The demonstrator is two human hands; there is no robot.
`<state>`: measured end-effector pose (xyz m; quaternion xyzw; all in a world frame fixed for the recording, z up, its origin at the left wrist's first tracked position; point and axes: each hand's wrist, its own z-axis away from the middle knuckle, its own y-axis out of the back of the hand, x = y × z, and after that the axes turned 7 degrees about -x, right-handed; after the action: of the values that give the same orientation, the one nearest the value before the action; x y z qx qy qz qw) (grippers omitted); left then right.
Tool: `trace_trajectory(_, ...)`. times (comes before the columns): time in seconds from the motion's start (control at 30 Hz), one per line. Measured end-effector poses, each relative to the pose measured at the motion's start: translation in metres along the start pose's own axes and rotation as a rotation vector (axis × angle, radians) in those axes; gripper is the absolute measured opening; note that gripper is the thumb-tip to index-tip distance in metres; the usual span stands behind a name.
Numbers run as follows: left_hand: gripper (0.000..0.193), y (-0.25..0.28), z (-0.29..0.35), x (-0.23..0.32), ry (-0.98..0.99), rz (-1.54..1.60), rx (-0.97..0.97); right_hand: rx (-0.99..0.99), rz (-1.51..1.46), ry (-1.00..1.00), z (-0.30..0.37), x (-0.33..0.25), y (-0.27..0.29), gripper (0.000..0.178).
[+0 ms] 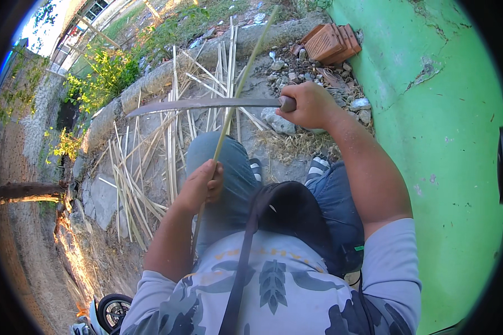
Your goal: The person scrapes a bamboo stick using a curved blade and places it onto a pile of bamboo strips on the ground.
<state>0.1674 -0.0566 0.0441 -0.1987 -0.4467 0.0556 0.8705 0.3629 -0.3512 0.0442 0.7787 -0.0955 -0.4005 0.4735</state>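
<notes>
My right hand point(307, 106) is closed round the dark handle of a machete point(207, 104), whose long, slightly curved blade points left. The blade lies across a thin, pale green bamboo strip point(241, 84), seemingly at its edge; whether they touch I cannot tell. My left hand point(203, 187) grips that strip lower down, above my left knee. The strip slants from beside my left forearm up to the top of the view. On the ground beyond and to the left lie several pale split bamboo strips point(171, 148), loosely crossed over one another.
A green wall point(436, 167) runs along the right. Stacked orange roof tiles point(330, 44) and rubble point(285, 72) sit at its foot. A low concrete kerb point(207, 56) crosses behind the strips, with bushes point(103, 78) past it. A motorbike wheel point(114, 312) shows at lower left.
</notes>
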Motion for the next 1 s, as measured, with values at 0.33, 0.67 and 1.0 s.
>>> trace_trajectory(0.33,0.023,-0.002,-0.005,-0.014,-0.105,-0.360,0.027,-0.105,0.069,-0.049,-0.006,-0.009,-0.016,0.015)
trace_trajectory(0.67,0.032,-0.007,-0.005,-0.009,-0.094,-0.631,0.094,-0.225,0.186,-0.041,-0.013,-0.017,-0.021,0.015)
trace_trajectory(1.0,0.032,-0.001,-0.004,-0.013,-0.109,-0.615,0.083,-0.255,0.107,-0.041,-0.011,-0.020,-0.026,0.015)
